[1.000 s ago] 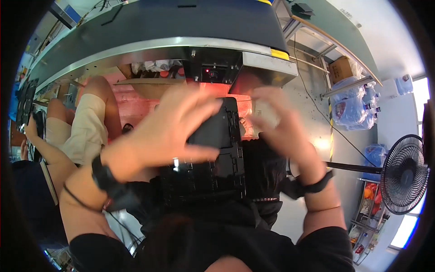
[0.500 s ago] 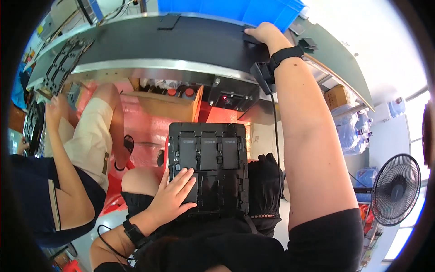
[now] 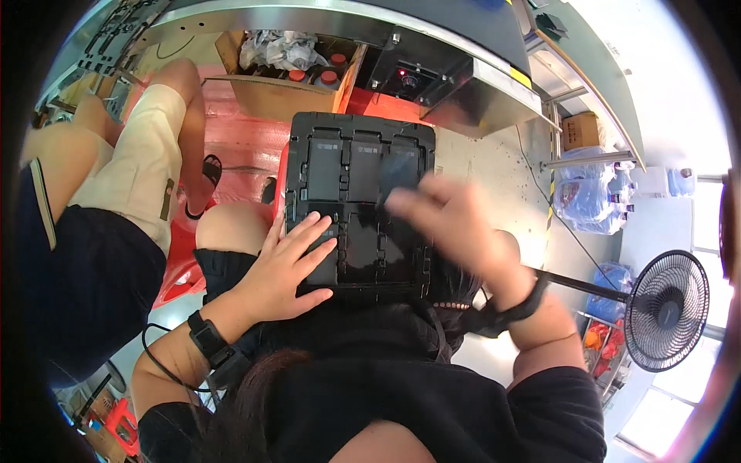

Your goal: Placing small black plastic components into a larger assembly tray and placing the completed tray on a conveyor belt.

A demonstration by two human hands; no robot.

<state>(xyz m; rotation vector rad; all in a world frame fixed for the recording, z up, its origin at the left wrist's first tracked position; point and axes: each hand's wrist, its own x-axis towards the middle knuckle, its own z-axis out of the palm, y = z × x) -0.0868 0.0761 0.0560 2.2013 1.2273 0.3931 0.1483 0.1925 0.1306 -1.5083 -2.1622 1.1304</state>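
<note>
Black, the tray [image 3: 363,120] is rested on the lap [image 3: 455,288], the left hand [image 3: 287,272] spread open across it; the right hand [image 3: 461,231] has been brought over from the belt [image 3: 475,27], so both seem committed there; its blurred grip cannot be told.

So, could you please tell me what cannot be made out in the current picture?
Head view: right hand, blurred by motion; whether it grips anything is unclear.
Head view: tray, lower-left slot partly covered by the left hand.
Head view: bottles, lower parts hidden by the cardboard box's wall.
Head view: co-worker, head cut off at the dark left rim.
</note>
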